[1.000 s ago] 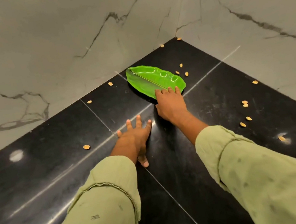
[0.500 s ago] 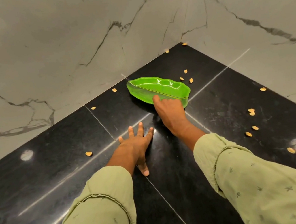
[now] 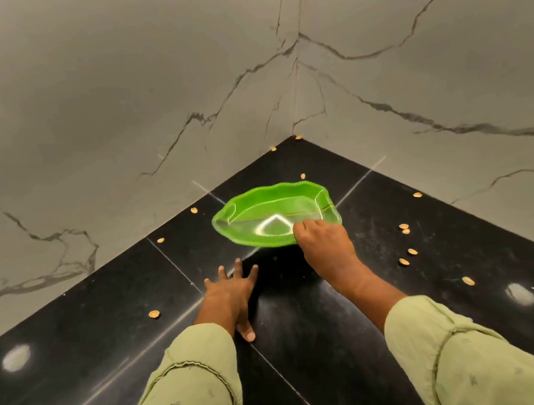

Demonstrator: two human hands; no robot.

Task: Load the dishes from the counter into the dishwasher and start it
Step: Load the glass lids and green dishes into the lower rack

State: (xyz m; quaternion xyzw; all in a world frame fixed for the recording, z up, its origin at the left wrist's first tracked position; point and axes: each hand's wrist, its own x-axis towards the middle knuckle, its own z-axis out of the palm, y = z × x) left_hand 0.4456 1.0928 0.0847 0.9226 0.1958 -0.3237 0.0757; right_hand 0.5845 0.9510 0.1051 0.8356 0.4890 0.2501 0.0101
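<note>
A green leaf-shaped dish hangs just above the black counter near the corner, its underside tilted toward me. My right hand grips its near right edge, fingers curled over the rim. My left hand rests flat on the counter with fingers spread, a little to the left of and nearer than the dish. Both arms wear light green sleeves.
Several small tan seeds lie scattered on the counter: a few to the right, one at the left, others near the corner. Grey marble walls close the counter at the back and right.
My right hand has lifted the green dish off the counter and tipped it up on edge; a second ago it lay flat under my fingertips. My left hand has stayed pressed on the counter.
</note>
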